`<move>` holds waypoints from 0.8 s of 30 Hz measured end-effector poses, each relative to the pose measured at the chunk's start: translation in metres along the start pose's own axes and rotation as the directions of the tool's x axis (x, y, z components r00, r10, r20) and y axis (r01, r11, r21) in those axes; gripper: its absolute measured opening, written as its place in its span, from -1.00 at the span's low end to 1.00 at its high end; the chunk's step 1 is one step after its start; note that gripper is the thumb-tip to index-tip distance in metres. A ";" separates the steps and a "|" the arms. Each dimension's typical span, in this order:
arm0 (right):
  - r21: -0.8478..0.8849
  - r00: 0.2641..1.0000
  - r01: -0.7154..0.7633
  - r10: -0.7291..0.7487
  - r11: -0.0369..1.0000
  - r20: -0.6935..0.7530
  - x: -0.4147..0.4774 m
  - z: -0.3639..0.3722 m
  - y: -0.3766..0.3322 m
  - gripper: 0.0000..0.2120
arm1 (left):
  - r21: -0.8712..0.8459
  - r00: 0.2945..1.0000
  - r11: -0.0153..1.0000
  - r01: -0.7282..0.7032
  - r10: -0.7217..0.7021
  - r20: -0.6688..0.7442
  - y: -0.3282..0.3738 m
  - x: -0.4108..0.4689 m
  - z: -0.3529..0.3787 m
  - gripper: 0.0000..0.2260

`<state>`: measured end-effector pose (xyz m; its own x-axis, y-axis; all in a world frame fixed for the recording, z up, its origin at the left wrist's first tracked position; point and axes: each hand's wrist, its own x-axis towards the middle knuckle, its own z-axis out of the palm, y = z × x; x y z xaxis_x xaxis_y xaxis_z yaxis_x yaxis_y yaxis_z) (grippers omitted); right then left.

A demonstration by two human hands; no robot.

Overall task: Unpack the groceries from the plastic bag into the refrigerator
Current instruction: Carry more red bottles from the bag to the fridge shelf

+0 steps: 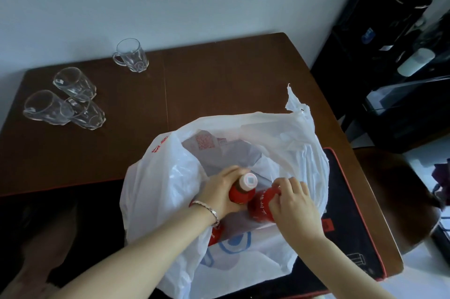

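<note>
A white plastic bag (168, 177) lies open on the brown table (219, 74). Both of my hands reach into its mouth. My left hand (220, 192) is wrapped around the neck of an upright red bottle (242, 195) with a pale cap. My right hand (292, 206) grips a second red bottle (260, 206) that lies tilted beside the first. A third red item shows through the bag wall under my left wrist. The refrigerator is out of view.
Three clear glasses (73, 101) stand grouped at the table's left, and a glass mug (131, 55) stands near the wall. A black mat with a red edge (345, 213) lies under the bag. Dark shelving (389, 42) stands to the right, a chair beside the table.
</note>
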<state>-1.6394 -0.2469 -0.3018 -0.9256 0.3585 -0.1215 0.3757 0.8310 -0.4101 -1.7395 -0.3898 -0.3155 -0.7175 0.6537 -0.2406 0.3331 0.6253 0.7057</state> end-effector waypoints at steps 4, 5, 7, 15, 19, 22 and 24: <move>-0.015 0.977 0.210 -0.210 0.978 0.046 0.004 -0.001 -0.010 -0.56 | -0.004 0.990 0.998 0.063 -0.063 0.128 -0.002 0.003 0.001 -0.23; -0.009 0.965 0.253 -0.252 0.967 0.079 0.006 0.000 -0.016 -0.45 | 0.023 0.983 0.996 0.081 -0.084 0.165 -0.004 0.003 -0.001 -0.23; -0.050 0.945 0.278 -0.265 0.959 0.190 0.014 0.003 -0.025 -0.26 | 0.103 0.971 0.991 0.084 -0.104 0.214 -0.008 0.001 -0.004 -0.26; -0.155 0.894 0.361 -0.294 0.919 0.338 0.035 0.002 -0.042 -0.57 | 0.362 0.928 0.924 0.128 -0.240 0.286 -0.021 -0.038 -0.030 -0.35; -0.133 0.927 0.297 -0.251 0.946 0.280 0.033 -0.004 -0.036 -0.55 | 0.621 0.887 0.781 0.060 -0.327 0.326 -0.040 -0.070 -0.083 -0.65; -0.131 0.925 0.318 -0.277 0.939 0.260 0.027 -0.002 -0.033 -0.59 | 0.591 0.900 0.769 0.243 -0.406 0.157 -0.059 -0.085 -0.107 -0.76; -0.128 0.928 0.307 -0.267 0.943 0.260 0.024 -0.002 -0.032 -0.59 | 0.524 0.927 0.808 0.270 -0.366 0.087 -0.062 -0.091 -0.102 -0.73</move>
<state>-1.6740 -0.2643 -0.2901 -0.9712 -0.0001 -0.2384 0.0757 0.9481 -0.3087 -1.7572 -0.5318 -0.2688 -0.7337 0.4137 -0.5389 0.3960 0.9050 0.1556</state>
